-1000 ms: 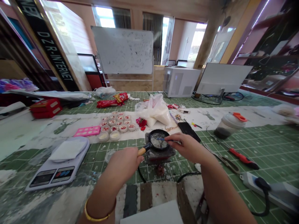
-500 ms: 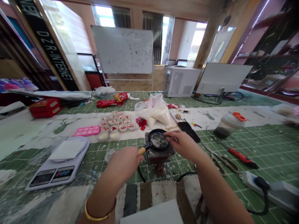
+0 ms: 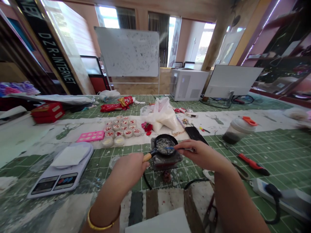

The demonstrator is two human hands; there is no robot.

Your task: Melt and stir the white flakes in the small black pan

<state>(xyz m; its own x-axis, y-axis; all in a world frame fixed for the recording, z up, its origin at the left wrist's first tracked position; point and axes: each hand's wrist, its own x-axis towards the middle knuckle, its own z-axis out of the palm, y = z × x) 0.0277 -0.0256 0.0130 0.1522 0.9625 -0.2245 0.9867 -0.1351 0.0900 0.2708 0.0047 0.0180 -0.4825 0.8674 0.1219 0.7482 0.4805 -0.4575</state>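
Note:
A small black frying pan (image 3: pixel 166 136) sits on a dark, stained hot plate (image 3: pixel 167 163), with whitish bits and clear liquid inside. My left hand (image 3: pixel 132 168) is closed round the pan's wooden handle (image 3: pixel 147 157). Between the pinched fingers of my right hand (image 3: pixel 194 150) is a thin blue stick (image 3: pixel 169 148), its tip down in the pan. Just behind the pan stands a plastic bag of white granules (image 3: pixel 165 116). Several small round cups (image 3: pixel 128 132) with white filling and red bits are grouped to the left of it.
A kitchen scale (image 3: pixel 63 171) and a pink mould (image 3: pixel 90 136) lie at left. On the right are a black phone (image 3: pixel 195 135), a shaker bottle (image 3: pixel 239 129), a red-handled screwdriver (image 3: pixel 254 164) and a power strip (image 3: pixel 282 197). A dark cable (image 3: pixel 194 183) runs in front of the hot plate.
My right hand has shifted a little right and lower, and its wrist has swung rightward over the scissors. More of the blue stick now shows in the pan. My left hand stays put.

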